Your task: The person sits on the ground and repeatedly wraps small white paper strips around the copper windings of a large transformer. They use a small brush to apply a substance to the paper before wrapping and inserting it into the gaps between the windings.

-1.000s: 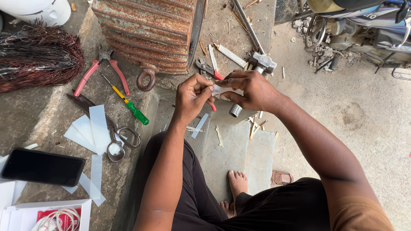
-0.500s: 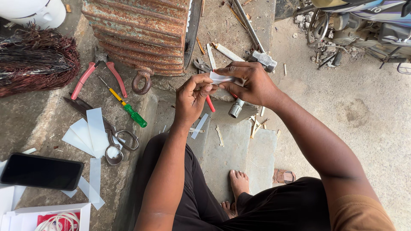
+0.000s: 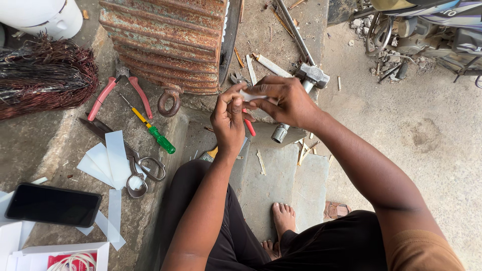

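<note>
My left hand (image 3: 228, 118) and my right hand (image 3: 283, 100) meet in front of me, both pinching a small white strip of paper (image 3: 251, 94) between their fingertips. They are held just in front of a rusty ribbed motor housing (image 3: 165, 42). A hammer (image 3: 309, 75) lies just beyond my right hand. A red-handled tool (image 3: 249, 126) and a metal socket (image 3: 279, 133) lie on the step below the hands.
On the ledge at left lie red pliers (image 3: 105, 98), a green screwdriver (image 3: 153, 133), scissors (image 3: 138, 168), white paper strips (image 3: 108, 158), a black phone (image 3: 52, 205) and a coil of copper wire (image 3: 42, 78). A motorbike (image 3: 427, 30) stands at top right. My bare foot (image 3: 283, 218) rests on the concrete.
Both hands have stayed together on the white strip and shifted slightly upward, toward the motor housing; the fingers have worked along the strip.
</note>
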